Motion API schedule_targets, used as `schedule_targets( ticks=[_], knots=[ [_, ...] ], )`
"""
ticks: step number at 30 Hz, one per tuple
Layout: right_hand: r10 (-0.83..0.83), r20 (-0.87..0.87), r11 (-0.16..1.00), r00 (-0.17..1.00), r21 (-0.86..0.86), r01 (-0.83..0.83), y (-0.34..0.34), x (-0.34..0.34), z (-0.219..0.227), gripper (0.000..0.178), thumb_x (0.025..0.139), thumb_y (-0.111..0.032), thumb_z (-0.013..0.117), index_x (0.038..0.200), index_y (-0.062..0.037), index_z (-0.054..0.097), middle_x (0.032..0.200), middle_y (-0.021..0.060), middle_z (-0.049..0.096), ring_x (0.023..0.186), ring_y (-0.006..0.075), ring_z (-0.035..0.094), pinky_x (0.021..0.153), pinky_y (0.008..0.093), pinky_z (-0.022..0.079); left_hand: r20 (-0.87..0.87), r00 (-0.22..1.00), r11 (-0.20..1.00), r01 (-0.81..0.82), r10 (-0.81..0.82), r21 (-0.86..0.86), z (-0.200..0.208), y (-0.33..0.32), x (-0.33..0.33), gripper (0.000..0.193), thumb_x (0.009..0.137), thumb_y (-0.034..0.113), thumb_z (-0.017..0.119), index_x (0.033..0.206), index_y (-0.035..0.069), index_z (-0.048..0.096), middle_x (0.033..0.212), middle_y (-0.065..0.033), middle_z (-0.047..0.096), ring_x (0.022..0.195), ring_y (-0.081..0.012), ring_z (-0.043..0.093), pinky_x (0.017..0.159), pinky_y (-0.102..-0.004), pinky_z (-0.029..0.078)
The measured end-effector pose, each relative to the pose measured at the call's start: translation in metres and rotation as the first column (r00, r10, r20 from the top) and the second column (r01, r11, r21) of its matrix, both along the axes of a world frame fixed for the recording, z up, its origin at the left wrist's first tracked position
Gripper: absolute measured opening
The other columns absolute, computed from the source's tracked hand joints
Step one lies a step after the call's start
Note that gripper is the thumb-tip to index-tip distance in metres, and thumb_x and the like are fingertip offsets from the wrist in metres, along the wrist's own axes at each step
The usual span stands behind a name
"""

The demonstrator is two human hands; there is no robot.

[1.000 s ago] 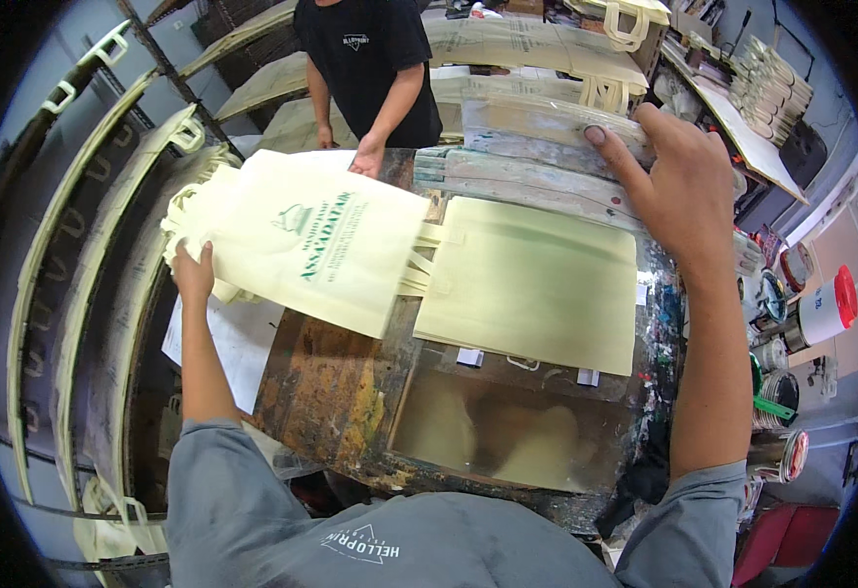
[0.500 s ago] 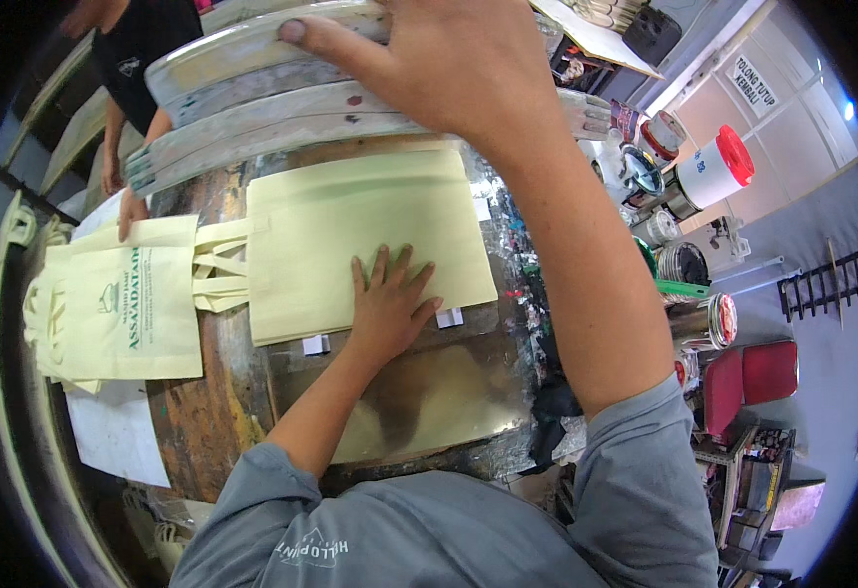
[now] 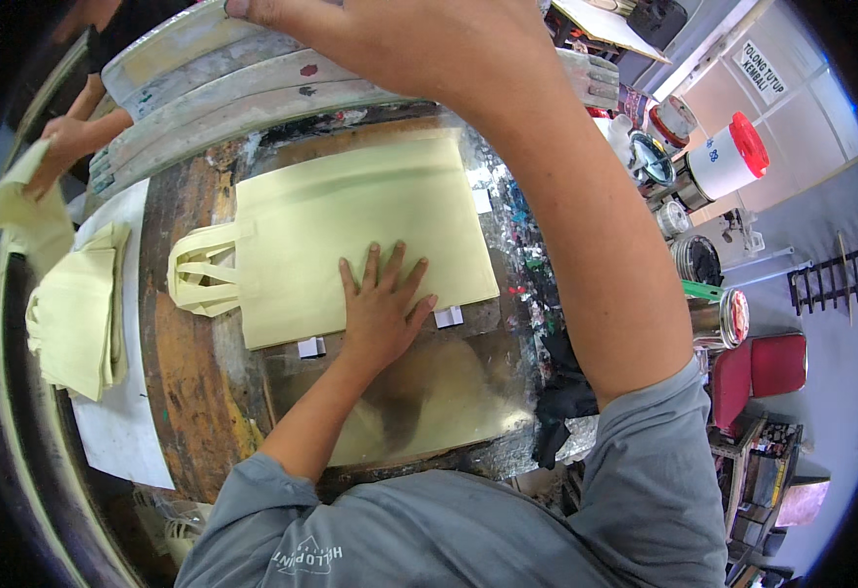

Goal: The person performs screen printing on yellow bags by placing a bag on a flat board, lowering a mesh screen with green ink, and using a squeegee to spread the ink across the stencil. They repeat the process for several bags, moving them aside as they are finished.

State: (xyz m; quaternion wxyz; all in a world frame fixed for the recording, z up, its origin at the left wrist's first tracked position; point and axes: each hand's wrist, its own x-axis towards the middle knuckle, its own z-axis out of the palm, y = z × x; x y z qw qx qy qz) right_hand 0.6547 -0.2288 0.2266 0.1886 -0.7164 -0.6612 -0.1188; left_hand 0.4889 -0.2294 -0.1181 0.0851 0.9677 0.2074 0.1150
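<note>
A pale yellow tote bag lies flat on the worktable, its looped handles stretching to the left. My left hand presses on its lower middle, palm down with fingers spread. Above the bag's far edge, a paint-stained printing screen frame is raised. At its upper edge is my right hand, thumb stretched along it and appearing to grip it; the other fingers are cut off by the picture's top. Small white tabs sit at the bag's near edge.
At far left a co-worker's hand holds up a yellow bag. Below it, a stack of yellow bags lies on white paper. Paint cans and a red-lidded white tub crowd the right side, near a red chair.
The co-worker has lifted the printed bag away to the left, off the handles of the bag under my left hand. My left hand stays on the bag; my right hand remains at the raised frame.
</note>
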Motion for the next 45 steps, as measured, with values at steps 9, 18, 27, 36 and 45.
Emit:
schedule_targets(
  ticks=[9, 18, 27, 36, 45],
  knots=[
    [-0.098, 0.111, 0.995, 0.989, 0.045, 0.093, 0.012, 0.003, -0.012, 0.074, 0.112, -0.070, 0.039, 0.102, -0.0036, 0.070, 0.079, 0.0047, 0.063, 0.070, 0.0147, 0.056, 0.056, 0.0316, 0.046, 0.063, 0.998, 1.000, 0.012, -0.012, 0.004, -0.018, -0.001, 0.005, 0.061, 0.108, 0.054, 0.056, 0.159, 0.022, 0.058, 0.172, -0.0157, 0.041, 0.160, -0.0479, 0.032, 0.126, -0.0792, 0.014],
    [-0.226, 0.057, 0.973, 0.973, 0.066, 0.222, 0.017, -0.013, -0.022, 0.086, 0.107, -0.079, 0.040, 0.132, -0.0024, 0.071, 0.073, 0.0014, 0.061, 0.064, 0.0116, 0.053, 0.052, 0.0268, 0.042, 0.354, 0.838, 0.870, -0.252, 0.415, -0.423, 0.072, 0.030, -0.049, 0.087, 0.093, 0.050, 0.084, 0.163, 0.013, 0.049, 0.144, -0.0175, 0.067, 0.135, -0.0357, 0.062, 0.115, -0.0515, 0.047],
    [-0.241, 0.074, 0.969, 0.968, 0.080, 0.235, 0.002, -0.026, -0.025, 0.090, 0.106, -0.081, 0.040, 0.138, -0.0016, 0.068, 0.077, 0.0064, 0.073, 0.070, 0.0146, 0.065, 0.056, 0.0329, 0.049, -0.205, 0.978, 0.996, -0.045, 0.029, -0.073, 0.036, 0.066, -0.174, 0.086, 0.098, 0.055, 0.076, 0.165, 0.011, 0.046, 0.171, -0.0181, 0.044, 0.162, -0.0360, 0.035, 0.133, -0.0549, 0.027],
    [-0.078, 0.257, 0.994, 0.963, -0.052, 0.095, -0.038, -0.021, -0.076, 0.065, 0.096, -0.066, 0.069, 0.109, -0.0033, 0.065, 0.100, 0.0245, 0.073, 0.097, 0.0435, 0.072, 0.088, 0.0537, 0.055, 0.485, 0.640, 0.424, 0.263, 0.596, -0.867, 0.153, 0.086, -0.149, 0.130, 0.075, 0.030, 0.103, 0.173, 0.001, 0.022, 0.149, -0.0282, 0.061, 0.131, -0.0301, 0.067, 0.110, -0.0457, 0.055],
    [0.041, -0.032, 0.955, 0.999, -0.292, -0.048, -0.069, -0.029, -0.182, 0.059, 0.075, -0.032, 0.095, 0.114, -0.0068, 0.059, 0.103, 0.0155, 0.068, 0.103, 0.0409, 0.068, 0.083, 0.0540, 0.052, 0.445, 0.718, 0.754, -0.167, 0.535, -0.636, 0.007, 0.025, -0.179, 0.109, 0.073, 0.036, 0.102, 0.161, -0.001, 0.049, 0.135, -0.0193, 0.072, 0.122, -0.0308, 0.065, 0.110, -0.0438, 0.049]
  ],
)
